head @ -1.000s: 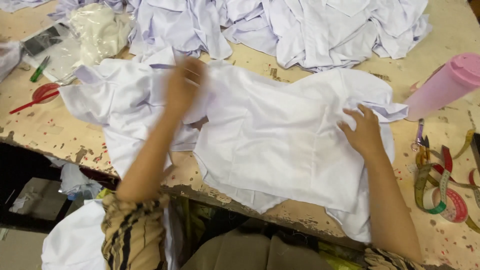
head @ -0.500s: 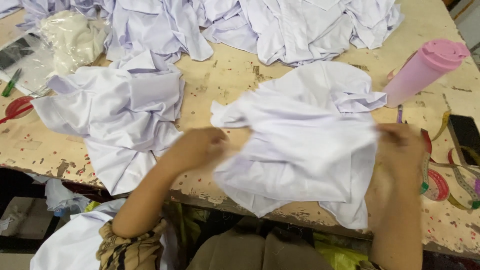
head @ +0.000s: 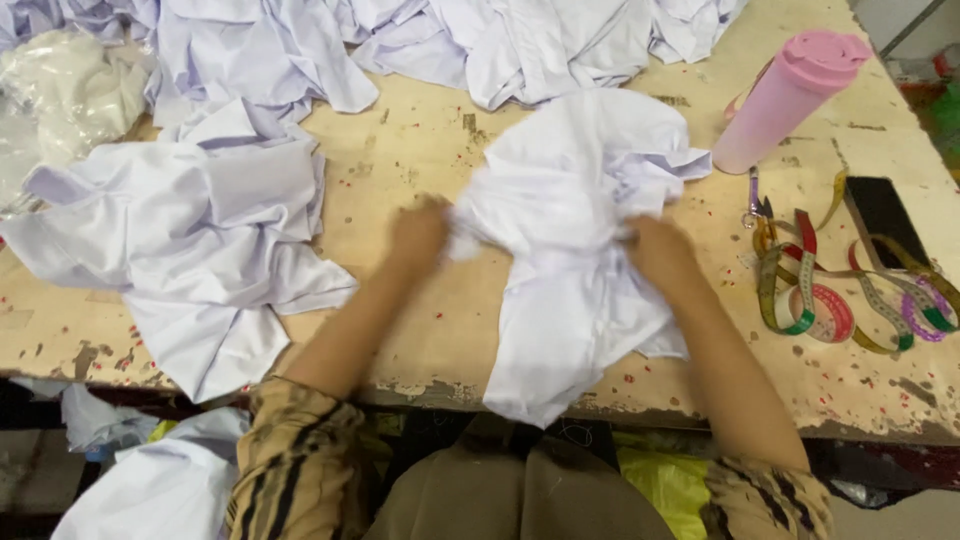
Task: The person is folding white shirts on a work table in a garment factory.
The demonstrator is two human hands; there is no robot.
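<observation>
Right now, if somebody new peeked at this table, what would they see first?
Probably the bunched-up white garment in the middle of the table, gripped by the left hand and the right hand, with its lower part hanging over the near edge. Next, the tall pink tumbler standing at the far right, bright against all the white cloth. Just below it lies a tangle of coloured measuring tapes.
</observation>
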